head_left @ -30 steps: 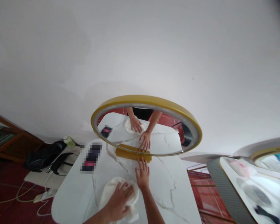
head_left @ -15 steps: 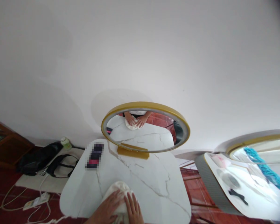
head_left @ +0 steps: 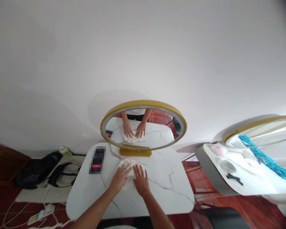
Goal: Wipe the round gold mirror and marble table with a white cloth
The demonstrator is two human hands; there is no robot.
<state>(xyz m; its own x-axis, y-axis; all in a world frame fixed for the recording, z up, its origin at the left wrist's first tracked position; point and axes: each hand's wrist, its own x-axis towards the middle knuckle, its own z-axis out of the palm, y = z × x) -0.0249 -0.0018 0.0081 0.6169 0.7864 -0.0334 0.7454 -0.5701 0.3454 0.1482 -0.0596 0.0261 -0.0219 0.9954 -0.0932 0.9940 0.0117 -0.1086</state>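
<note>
A white, bunched-up cloth (head_left: 128,183) lies on the white marble-patterned table (head_left: 166,198), just in front of the gold mirror base (head_left: 135,152). My left hand (head_left: 121,176) presses flat on the cloth's left side, fingers stretched out. On its right side rests my right hand (head_left: 140,178), also flat with fingers extended. Both hands and the cloth show again in the round gold-framed mirror (head_left: 143,127). Left of the cloth is a pixelated dark and pink item (head_left: 97,160), its kind hidden by the blurring.
A second table (head_left: 259,187) with a gold-framed mirror and a black item (head_left: 234,178) stands at right. On the left are a black bag (head_left: 38,170), a green-white bottle (head_left: 65,152) and a power strip (head_left: 41,214) with cables. A black seat (head_left: 225,218) is at lower right.
Both hands have slid the cloth forward, away from me, from the table's near edge toward the mirror base. The camera view has shifted slightly, bringing the forearms and black seat into sight.
</note>
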